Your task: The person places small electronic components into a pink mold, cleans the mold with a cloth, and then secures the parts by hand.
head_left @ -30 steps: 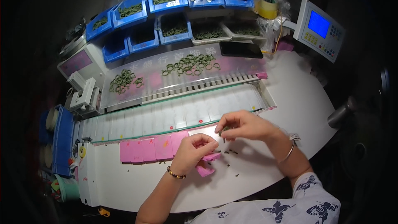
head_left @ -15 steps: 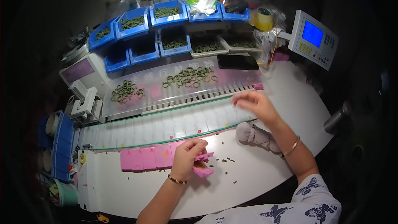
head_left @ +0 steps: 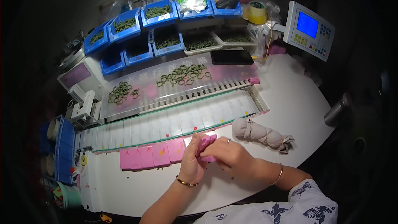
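My left hand (head_left: pixel 192 162) grips a split pink rubber mould (head_left: pixel 204 142), its thumb up along the left side. The two pink parts of the mould stand slightly apart. My right hand (head_left: pixel 235 157) is closed on the mould's near right side, its fingertips partly hidden. To the left of my hands, several flat pink rubber moulds (head_left: pixel 161 154) lie in an overlapping row on the white table (head_left: pixel 137 191). A pale cloth bundle tied with string (head_left: pixel 262 134) lies just beyond my right hand.
Green rings (head_left: pixel 184 74) lie in heaps on a translucent sheet (head_left: pixel 145 87), near a black phone (head_left: pixel 231 57). Blue bins (head_left: pixel 124 25) of green pieces stand behind. A green-edged strip of pale plates (head_left: pixel 143 130) crosses the table. A control panel (head_left: pixel 309 31) stands right.
My right hand has come down and left from above the pale plates to the mould. My left hand has tipped the mould upright. The view has shifted slightly.
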The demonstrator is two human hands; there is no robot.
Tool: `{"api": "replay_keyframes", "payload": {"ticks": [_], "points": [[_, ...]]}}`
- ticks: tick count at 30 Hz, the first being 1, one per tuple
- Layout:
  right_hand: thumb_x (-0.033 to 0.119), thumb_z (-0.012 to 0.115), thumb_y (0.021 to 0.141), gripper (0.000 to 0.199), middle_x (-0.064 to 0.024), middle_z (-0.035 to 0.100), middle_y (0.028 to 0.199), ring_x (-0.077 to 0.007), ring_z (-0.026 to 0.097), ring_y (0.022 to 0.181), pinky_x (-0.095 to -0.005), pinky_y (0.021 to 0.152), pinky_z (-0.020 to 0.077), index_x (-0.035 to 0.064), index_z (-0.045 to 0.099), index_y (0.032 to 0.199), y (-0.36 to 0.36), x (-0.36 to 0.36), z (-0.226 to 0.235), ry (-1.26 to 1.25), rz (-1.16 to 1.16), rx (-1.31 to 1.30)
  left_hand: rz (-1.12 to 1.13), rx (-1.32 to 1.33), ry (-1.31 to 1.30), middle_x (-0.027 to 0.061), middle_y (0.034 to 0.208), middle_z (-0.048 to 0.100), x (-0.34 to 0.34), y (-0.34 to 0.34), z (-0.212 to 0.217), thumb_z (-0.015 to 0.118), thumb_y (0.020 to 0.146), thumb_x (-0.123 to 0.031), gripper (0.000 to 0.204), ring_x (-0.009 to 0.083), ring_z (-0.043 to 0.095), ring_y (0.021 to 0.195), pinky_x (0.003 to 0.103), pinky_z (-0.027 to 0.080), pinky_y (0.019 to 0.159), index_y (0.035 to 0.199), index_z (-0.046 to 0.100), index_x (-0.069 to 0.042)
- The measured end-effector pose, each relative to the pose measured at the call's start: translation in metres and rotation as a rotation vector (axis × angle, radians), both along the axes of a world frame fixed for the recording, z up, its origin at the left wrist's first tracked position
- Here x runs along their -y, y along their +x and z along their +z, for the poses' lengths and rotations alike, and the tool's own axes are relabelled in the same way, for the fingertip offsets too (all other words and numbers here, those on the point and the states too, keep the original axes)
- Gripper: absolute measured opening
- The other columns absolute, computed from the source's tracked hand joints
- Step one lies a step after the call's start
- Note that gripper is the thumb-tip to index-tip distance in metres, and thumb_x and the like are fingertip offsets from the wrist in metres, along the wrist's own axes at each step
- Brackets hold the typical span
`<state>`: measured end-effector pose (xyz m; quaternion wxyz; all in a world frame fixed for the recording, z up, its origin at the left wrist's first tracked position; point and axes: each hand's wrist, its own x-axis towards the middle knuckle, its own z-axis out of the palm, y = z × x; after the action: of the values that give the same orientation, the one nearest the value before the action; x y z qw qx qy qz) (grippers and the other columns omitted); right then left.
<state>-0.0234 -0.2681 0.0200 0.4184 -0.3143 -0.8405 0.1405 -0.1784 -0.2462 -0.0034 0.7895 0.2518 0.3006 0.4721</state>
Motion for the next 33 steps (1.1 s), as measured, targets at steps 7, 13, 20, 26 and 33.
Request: {"api": "replay_keyframes", "payload": {"ticks": [7, 13, 20, 26, 33], "points": [[-0.002, 0.065, 0.066, 0.039, -0.01, 0.068, 0.1, -0.0282, 0.064, 0.086, -0.0349, 0.072, 0.0536, 0.0041, 0.068, 0.104, -0.01, -0.002, -0.003, 0.174, -0.114, 0.108, -0.096, -0.038, -0.004, 0.0029, 0.089, 0.061, -0.016, -0.006, 0.011, 0.057, 0.095, -0.046, 0.036, 0.0127, 0.06, 0.083, 0.025, 0.05, 0.071, 0.104, 0.056, -0.01], [0.008, 0.064, 0.082, 0.035, -0.01, 0.062, 0.126, -0.0209, 0.063, 0.107, -0.0273, 0.079, 0.0513, 0.0003, 0.064, 0.116, -0.003, 0.018, 0.01, 0.491, -0.027, 0.349, -0.161, 0.308, -0.158, 0.0083, 0.067, 0.057, -0.039, -0.017, 0.01, 0.052, 0.093, -0.056, 0.05, 0.0186, 0.057, 0.055, 0.03, 0.049, 0.048, 0.083, 0.053, -0.008], [0.006, 0.066, 0.078, 0.05, -0.0131, 0.055, 0.135, -0.0289, 0.054, 0.123, -0.0406, 0.101, 0.0386, 0.0032, 0.057, 0.128, 0.075, 0.025, 0.006, 0.132, -0.476, 0.528, 0.021, 0.036, -0.143, 0.0097, 0.073, 0.058, -0.038, -0.015, 0.007, 0.043, 0.098, -0.052, 0.05, 0.0194, 0.057, 0.058, 0.034, 0.049, 0.047, 0.089, 0.053, -0.004], [0.002, 0.067, 0.072, 0.067, -0.0108, 0.052, 0.133, -0.0281, 0.057, 0.102, -0.0416, 0.09, 0.0424, 0.0091, 0.05, 0.137, 0.112, 0.008, -0.009, -0.107, -0.511, 0.603, -0.069, -0.073, -0.043, 0.0129, 0.085, 0.062, -0.031, 0.0, 0.009, 0.035, 0.1, -0.053, 0.056, 0.0179, 0.059, 0.06, 0.032, 0.052, 0.048, 0.101, 0.055, -0.001], [-0.001, 0.066, 0.069, 0.063, -0.0091, 0.058, 0.125, -0.0268, 0.059, 0.094, -0.0354, 0.079, 0.0453, 0.0121, 0.059, 0.13, 0.07, 0.004, 0.065, 0.423, -0.579, 0.31, 0.027, -0.154, -0.004, 0.0119, 0.086, 0.061, -0.023, -0.008, -0.002, 0.033, 0.102, -0.05, 0.055, 0.0183, 0.06, 0.064, 0.033, 0.053, 0.047, 0.109, 0.055, 0.0]]}}
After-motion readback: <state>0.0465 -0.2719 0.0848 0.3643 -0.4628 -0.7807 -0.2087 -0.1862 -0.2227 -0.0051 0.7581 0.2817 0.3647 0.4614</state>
